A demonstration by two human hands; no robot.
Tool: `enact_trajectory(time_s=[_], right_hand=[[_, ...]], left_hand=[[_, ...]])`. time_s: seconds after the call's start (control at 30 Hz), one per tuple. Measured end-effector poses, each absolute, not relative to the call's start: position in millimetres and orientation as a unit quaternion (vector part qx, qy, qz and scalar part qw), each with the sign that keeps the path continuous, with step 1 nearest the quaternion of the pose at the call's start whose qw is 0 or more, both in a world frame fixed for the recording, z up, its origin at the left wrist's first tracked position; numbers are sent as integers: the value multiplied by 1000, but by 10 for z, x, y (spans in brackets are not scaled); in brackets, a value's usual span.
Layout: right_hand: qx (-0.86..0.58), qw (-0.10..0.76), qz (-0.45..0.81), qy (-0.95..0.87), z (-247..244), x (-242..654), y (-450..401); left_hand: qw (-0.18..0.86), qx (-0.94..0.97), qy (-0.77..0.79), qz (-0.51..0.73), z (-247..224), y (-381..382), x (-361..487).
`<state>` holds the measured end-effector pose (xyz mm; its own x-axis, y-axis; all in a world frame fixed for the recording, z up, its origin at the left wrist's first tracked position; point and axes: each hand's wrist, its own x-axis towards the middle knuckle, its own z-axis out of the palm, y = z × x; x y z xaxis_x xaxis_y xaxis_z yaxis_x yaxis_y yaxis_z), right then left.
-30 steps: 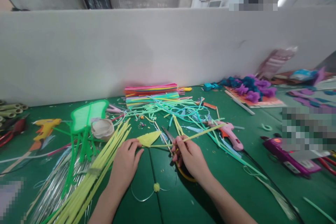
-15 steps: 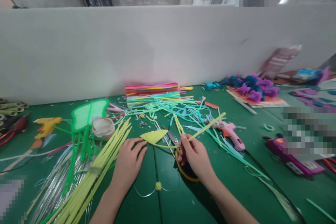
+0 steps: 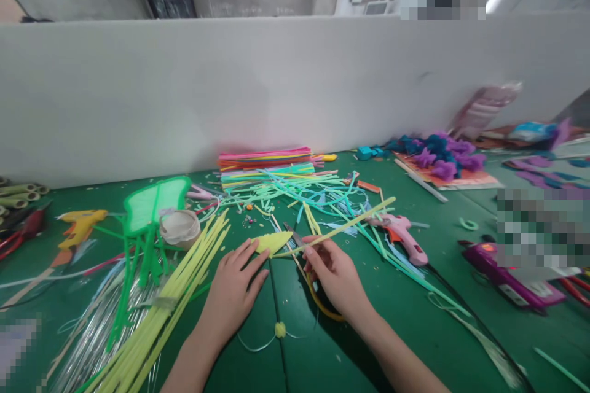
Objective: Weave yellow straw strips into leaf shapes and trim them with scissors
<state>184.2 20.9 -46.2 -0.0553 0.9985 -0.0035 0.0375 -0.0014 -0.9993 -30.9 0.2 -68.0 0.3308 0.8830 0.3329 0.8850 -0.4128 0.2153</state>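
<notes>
My left hand [image 3: 237, 285] lies flat with its fingers apart, the fingertips resting on a pale yellow leaf-shaped piece [image 3: 276, 241]. My right hand [image 3: 336, 276] is closed in a pinch on a long yellow pipe cleaner [image 3: 357, 221]. One end of the pipe cleaner meets the lower edge of the leaf piece, and the other sticks up to the right. Scissors [image 3: 295, 235] lie under my right hand, which partly hides them. Below, between my wrists, a small yellow pompom [image 3: 279, 330] on a clear cord rests on the table.
Yellow pipe cleaners [image 3: 175, 295] lie bundled at left, beside a green wing-like frame [image 3: 157, 206], a tape roll [image 3: 179, 228] and a yellow glue gun [image 3: 80, 224]. Coloured pipe cleaners [image 3: 267, 166] are stacked behind. A pink glue gun [image 3: 403, 233] and purple device [image 3: 511, 276] are at right.
My left hand has moved right and forward, its fingers now on the leaf piece. My right hand has shifted slightly left, bringing the pipe cleaner straighter along the leaf piece's edge.
</notes>
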Motion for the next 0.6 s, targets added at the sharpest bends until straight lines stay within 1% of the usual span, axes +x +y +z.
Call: enact_trajectory(time_s=[0.13, 0.3, 0.6], right_hand=[[-510, 442, 466, -572, -505, 1839, 188], [-488, 426, 459, -608, -503, 1815, 143], [-489, 407, 478, -606, -487, 1783, 123]], left_hand=[[18, -807, -549, -218, -646, 36, -353], [33, -796, -563, -219, -592, 37, -383], [-12, -791, -556, -255, -721, 53, -348]])
